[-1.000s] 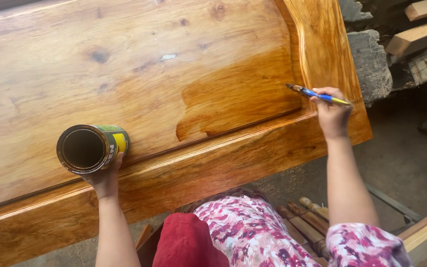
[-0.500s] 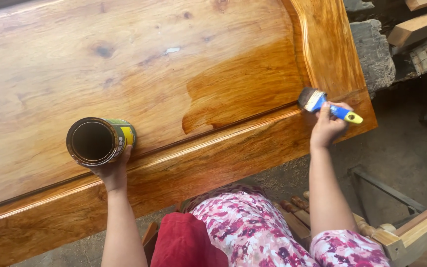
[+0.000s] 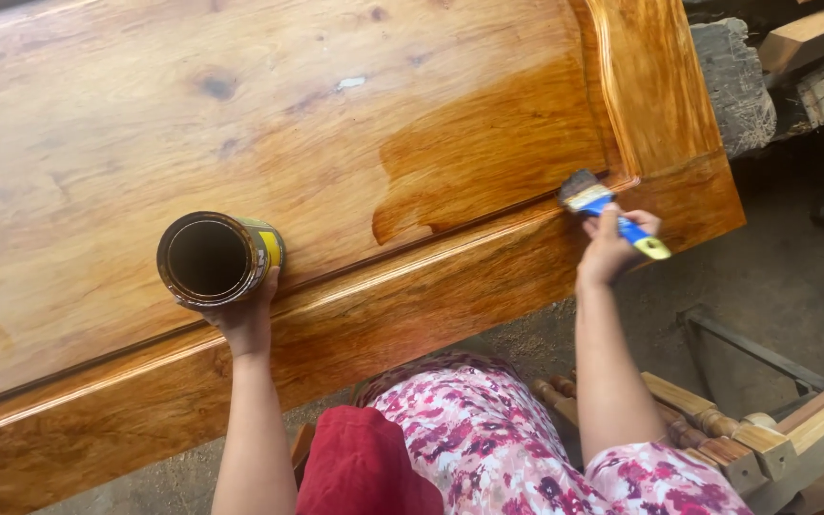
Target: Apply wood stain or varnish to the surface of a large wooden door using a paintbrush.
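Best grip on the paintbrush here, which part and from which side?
Grip the paintbrush by its blue, yellow-tipped handle, coming from the lower right, likely the safest hold. The bristle end points up-left at the wet, glossy wooden panel, so the handle is the clean end. The right hand already wraps it there; the left hand holds the open can.

The panel (image 3: 269, 143) runs off the top, left and bottom edges, so its full shape cannot be told. The left hand (image 3: 240, 315) is mostly hidden behind the can (image 3: 216, 257); only a few fingers show at the can's side. Inside the can all is dark, and its level is perhaps low. The brush (image 3: 607, 215) handle is partly covered by the right hand (image 3: 607, 250). Both arms are cut off at the bottom edge.
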